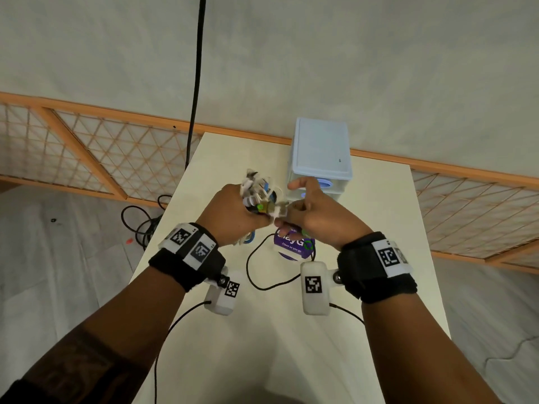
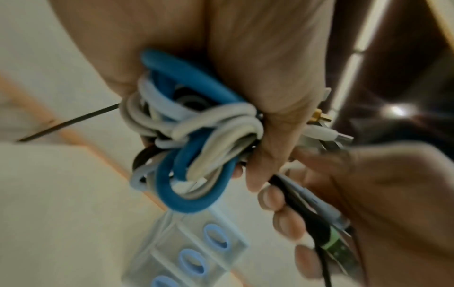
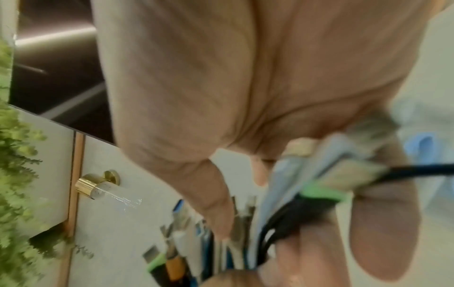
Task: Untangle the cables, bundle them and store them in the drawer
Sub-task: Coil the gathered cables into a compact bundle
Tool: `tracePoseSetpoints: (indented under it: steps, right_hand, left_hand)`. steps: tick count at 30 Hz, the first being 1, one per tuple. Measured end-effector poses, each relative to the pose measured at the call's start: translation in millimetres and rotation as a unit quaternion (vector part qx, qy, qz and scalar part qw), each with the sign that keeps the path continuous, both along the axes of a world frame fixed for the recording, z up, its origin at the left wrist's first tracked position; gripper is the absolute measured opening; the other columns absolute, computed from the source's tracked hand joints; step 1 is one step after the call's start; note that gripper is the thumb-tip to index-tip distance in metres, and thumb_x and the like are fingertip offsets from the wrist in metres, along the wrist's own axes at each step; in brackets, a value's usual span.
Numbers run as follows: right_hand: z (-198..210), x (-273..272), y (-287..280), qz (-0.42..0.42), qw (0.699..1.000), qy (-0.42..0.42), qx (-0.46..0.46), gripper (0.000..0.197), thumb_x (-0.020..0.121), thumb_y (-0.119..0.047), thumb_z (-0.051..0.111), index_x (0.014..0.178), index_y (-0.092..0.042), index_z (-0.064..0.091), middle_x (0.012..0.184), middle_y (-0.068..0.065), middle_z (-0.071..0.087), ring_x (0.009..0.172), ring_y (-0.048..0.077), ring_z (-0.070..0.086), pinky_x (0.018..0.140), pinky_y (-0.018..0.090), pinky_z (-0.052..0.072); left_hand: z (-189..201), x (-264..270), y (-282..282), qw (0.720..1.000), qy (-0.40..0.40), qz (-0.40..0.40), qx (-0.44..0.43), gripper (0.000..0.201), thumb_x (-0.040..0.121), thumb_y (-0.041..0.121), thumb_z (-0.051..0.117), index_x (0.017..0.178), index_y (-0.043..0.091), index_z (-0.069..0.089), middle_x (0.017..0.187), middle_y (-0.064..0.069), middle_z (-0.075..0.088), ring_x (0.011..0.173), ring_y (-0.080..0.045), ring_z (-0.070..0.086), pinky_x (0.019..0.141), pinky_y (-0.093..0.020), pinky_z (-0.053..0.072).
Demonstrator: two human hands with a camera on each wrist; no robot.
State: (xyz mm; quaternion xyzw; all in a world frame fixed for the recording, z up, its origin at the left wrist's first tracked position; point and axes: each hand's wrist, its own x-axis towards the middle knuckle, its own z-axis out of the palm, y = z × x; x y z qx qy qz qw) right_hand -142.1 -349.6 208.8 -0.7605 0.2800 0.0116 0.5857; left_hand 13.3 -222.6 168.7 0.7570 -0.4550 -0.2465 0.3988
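A bundle of cables (image 1: 258,189), with blue, white, grey and black loops (image 2: 196,139), is held above the white table (image 1: 364,287). My left hand (image 1: 233,214) grips the coils in its fist. Several plug ends (image 3: 186,240) stick out past the fingers. My right hand (image 1: 303,212) meets it from the right and pinches a few cable ends, among them a black one with a green plug (image 3: 321,192). Behind the hands stands the pale blue drawer unit (image 1: 320,153), its drawers with blue ring handles (image 2: 216,237) pushed in.
A purple-labelled roll (image 1: 291,247) lies on the table under the hands, beside a thin black wire (image 1: 250,269). More black cables (image 1: 140,225) lie on the floor off the table's left edge. An orange lattice rail (image 1: 87,147) runs behind the table.
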Motion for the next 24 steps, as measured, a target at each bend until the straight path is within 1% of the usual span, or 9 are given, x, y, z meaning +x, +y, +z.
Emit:
tracePoseSetpoints:
  steps: [2,5,8,10,13,16,19,21,24]
  right_hand:
    - [2,-3,-3,-0.008,0.997,-0.012,-0.071,0.02,0.102,-0.034,0.059,0.113,-0.016,0.056,0.085,-0.005,0.076,0.069,0.015,0.07,0.073,0.032,0.061]
    - [-2,1,3,-0.028,0.986,-0.071,-0.151,0.028,0.107,-0.038,0.046,0.094,-0.022,0.064,0.068,-0.019,0.062,0.059,0.002,0.051,0.066,0.023,0.042]
    - [-11,9,20,-0.079,0.978,-0.14,-0.134,0.035,0.109,-0.042,0.037,0.121,-0.027,0.066,0.081,-0.014,0.059,0.069,-0.001,0.052,0.072,0.023,0.042]
    - [-13,10,28,-0.087,0.978,-0.156,-0.111,0.04,0.109,-0.043,0.034,0.133,-0.029,0.062,0.09,-0.016,0.057,0.076,-0.002,0.054,0.074,0.021,0.046]
    - [-11,7,28,-0.099,0.982,-0.158,-0.035,0.04,0.109,-0.042,0.038,0.139,-0.025,0.058,0.104,-0.007,0.059,0.084,0.006,0.057,0.071,0.025,0.055]
    - [-7,2,23,-0.113,0.98,-0.165,0.006,0.035,0.108,-0.037,0.043,0.134,-0.023,0.061,0.101,0.004,0.063,0.082,0.013,0.062,0.063,0.028,0.056]
    - [-6,3,23,-0.16,0.972,-0.173,-0.006,0.031,0.108,-0.035,0.046,0.128,-0.022,0.066,0.097,0.006,0.068,0.08,0.018,0.069,0.054,0.026,0.055]
    - [-8,6,24,-0.202,0.964,-0.171,0.017,0.032,0.109,-0.035,0.042,0.122,-0.019,0.066,0.099,0.01,0.072,0.086,0.023,0.074,0.051,0.027,0.057]
    - [-14,11,22,-0.228,0.962,-0.145,0.034,0.036,0.11,-0.036,0.034,0.118,-0.015,0.062,0.104,0.016,0.073,0.092,0.02,0.075,0.059,0.029,0.062]
  left_hand:
    - [0,5,3,0.996,0.064,0.065,-0.011,0.014,0.08,0.027,0.084,0.08,0.016,0.076,0.071,0.001,0.073,0.065,-0.011,0.069,0.067,-0.027,0.053]
    - [-1,7,2,0.96,0.245,0.124,-0.049,0.037,0.074,0.033,0.086,0.081,0.0,0.071,0.065,-0.007,0.065,0.062,-0.022,0.06,0.066,-0.034,0.047]
    - [1,2,-5,0.896,0.409,0.156,-0.075,0.053,0.06,0.038,0.088,0.099,0.004,0.074,0.065,-0.005,0.061,0.058,-0.02,0.056,0.064,-0.033,0.043]
    - [5,0,-9,0.868,0.465,0.151,-0.091,0.051,0.059,0.036,0.087,0.098,0.006,0.074,0.064,-0.004,0.059,0.055,-0.019,0.053,0.064,-0.034,0.045]
    - [7,5,-10,0.858,0.476,0.159,-0.107,0.029,0.062,0.034,0.087,0.08,0.014,0.075,0.063,-0.004,0.06,0.054,-0.018,0.056,0.066,-0.035,0.049]
    - [6,11,-8,0.854,0.475,0.176,-0.117,0.023,0.065,0.031,0.087,0.073,0.014,0.074,0.062,-0.005,0.06,0.057,-0.023,0.057,0.071,-0.039,0.049]
    - [10,7,-7,0.853,0.483,0.165,-0.107,0.017,0.083,0.021,0.08,0.075,0.01,0.069,0.061,-0.006,0.058,0.063,-0.028,0.058,0.072,-0.038,0.052]
    - [15,0,-8,0.857,0.482,0.155,-0.095,0.017,0.091,0.018,0.074,0.08,0.007,0.065,0.06,-0.007,0.057,0.057,-0.027,0.058,0.071,-0.038,0.054]
    - [18,-10,-9,0.868,0.469,0.144,-0.076,0.02,0.09,0.02,0.075,0.081,0.007,0.063,0.058,-0.008,0.054,0.051,-0.024,0.054,0.065,-0.036,0.054]
